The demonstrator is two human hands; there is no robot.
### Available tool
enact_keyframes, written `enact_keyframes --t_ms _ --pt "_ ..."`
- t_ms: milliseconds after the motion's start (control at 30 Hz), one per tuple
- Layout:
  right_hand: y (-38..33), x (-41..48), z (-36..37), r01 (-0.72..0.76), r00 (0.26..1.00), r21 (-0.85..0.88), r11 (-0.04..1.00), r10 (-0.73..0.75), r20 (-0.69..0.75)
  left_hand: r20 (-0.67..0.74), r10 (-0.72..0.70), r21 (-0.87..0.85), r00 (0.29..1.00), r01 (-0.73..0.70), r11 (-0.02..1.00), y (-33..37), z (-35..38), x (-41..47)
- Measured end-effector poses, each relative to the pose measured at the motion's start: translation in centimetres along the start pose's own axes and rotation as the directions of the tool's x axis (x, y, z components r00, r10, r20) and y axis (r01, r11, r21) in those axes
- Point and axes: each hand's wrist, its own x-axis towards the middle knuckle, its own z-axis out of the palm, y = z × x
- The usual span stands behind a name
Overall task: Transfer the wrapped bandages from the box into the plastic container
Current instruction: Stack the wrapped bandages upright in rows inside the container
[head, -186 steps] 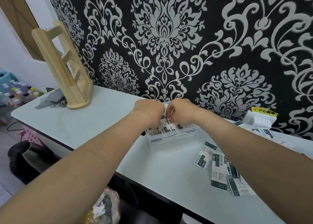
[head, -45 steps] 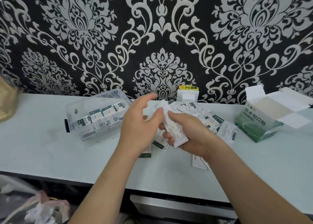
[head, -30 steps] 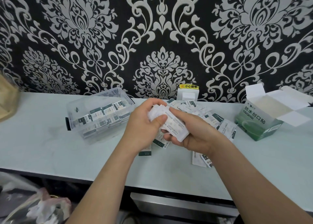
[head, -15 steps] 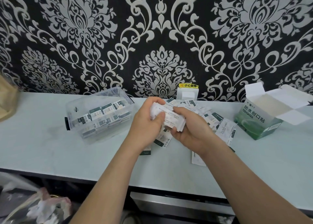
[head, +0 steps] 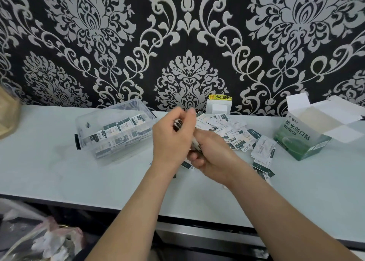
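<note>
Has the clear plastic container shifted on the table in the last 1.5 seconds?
No. The plastic container sits at the same gap left of the yellow-labelled wall socket, turned the same way.

Black wallpaper with a silver-grey damask pattern (head: 187, 43) fills the upper half of the frame. A pale, glossy tabletop (head: 49, 172) spans the middle band from left to right. A small white rectangular block (head: 218, 108) stands at centre against the wall; a yellow label with black characters (head: 220, 97) runs along its top. A light wooden object (head: 7, 118) is cut off at the left edge. A crumpled clear and pink plastic bag (head: 49, 241) lies at lower left, below the tabletop.
</note>
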Motion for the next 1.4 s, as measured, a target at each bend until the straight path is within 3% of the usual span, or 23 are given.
enact_keyframes --t_ms 167,233,333,400,467,533,600,700,967,1033,1133,1200,1400 --pt "-0.9 -0.4 -1.5 0.119 0.968 -0.306 0.945 -0.042 0.249 -0.098 -0.307 -0.022 0.947 0.306 0.952 -0.9 -0.6 1.1" --pt "-0.7 -0.3 -1.6 0.134 0.963 -0.326 0.936 -0.045 0.266 -0.077 -0.390 -0.009 0.917 0.391 0.920 -1.0 -0.5 1.1" --pt "-0.4 -0.1 -1.2 0.103 0.963 -0.219 0.970 -0.042 0.266 0.012 -0.473 -0.094 0.881 0.472 0.877 0.0 -0.7 1.1" --pt "-0.6 0.0 -1.1 0.064 0.977 -0.109 0.992 -0.040 0.207 0.117 -0.373 -0.132 0.920 0.387 0.913 0.2 -1.4 1.2" --pt "-0.9 0.1 -1.4 0.047 0.987 -0.033 0.998 -0.042 0.155 0.293 -0.226 -0.054 0.929 0.252 0.966 -0.3 -2.4 1.4" --pt "-0.9 0.2 -1.8 0.046 0.986 0.003 0.999 -0.046 0.160 0.483 -0.148 0.044 0.863 0.145 0.988 -0.8 -2.9 1.0" --pt "-0.8 0.1 -1.9 0.046 0.976 0.005 0.999 -0.046 0.213 0.550 -0.114 0.149 0.827 0.038 0.988 -1.1 -2.6 0.4" --pt "-0.6 0.2 -2.0 0.059 0.967 -0.033 0.998 -0.049 0.249 0.487 -0.086 0.270 0.869 -0.056 0.961 -1.3 -2.2 0.0" --pt "-0.7 0.5 -2.8 0.044 0.952 0.005 0.999 -0.044 0.303 0.417 -0.092 0.392 0.904 -0.087 0.916 -0.4 -2.4 0.0" --pt "-1.0 0.1 -3.0 0.023 0.949 0.034 0.999 -0.033 0.314 0.470 -0.129 0.356 0.873 -0.054 0.933 -0.1 -3.2 0.4" --pt "-1.7 -0.5 -3.3 -0.009 0.939 0.052 0.999 -0.009 0.344 0.552 -0.149 0.107 0.821 0.108 0.988 0.6 -5.3 1.3" --pt "-1.9 -0.9 -3.1 -0.028 0.930 0.056 0.998 0.005 0.368 0.515 -0.122 0.011 0.848 0.136 0.991 0.7 -6.4 1.9" --pt "-3.0 -1.3 0.1 -0.019 0.980 0.006 1.000 0.018 0.196 0.392 -0.198 0.077 0.898 0.182 0.980 1.2 -8.3 2.8"
